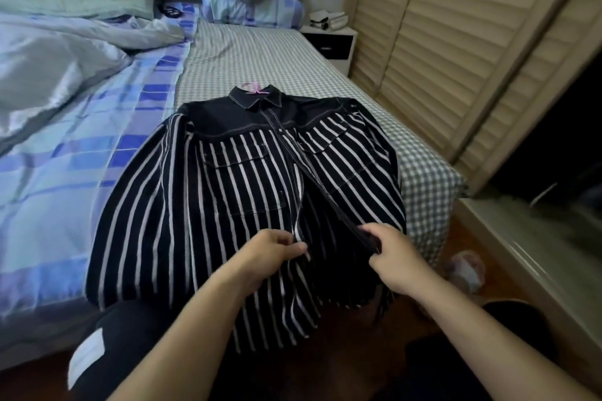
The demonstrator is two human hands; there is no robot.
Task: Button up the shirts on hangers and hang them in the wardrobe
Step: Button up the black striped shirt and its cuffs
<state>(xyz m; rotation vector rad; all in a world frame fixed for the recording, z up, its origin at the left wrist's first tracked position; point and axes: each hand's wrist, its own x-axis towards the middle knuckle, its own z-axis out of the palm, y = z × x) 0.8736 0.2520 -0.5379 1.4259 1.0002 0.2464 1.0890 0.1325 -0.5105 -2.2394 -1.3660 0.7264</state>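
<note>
Head view: shirt lies flat on the bed's near edge, hanger inside; left hand and right hand pinch the open plackets, aligning them for buttoning.

One head-worn wide-angle view looks forward and down from the foot of the bed, close over both hands and the striped shirt, wardrobe doors along its right edge.
</note>
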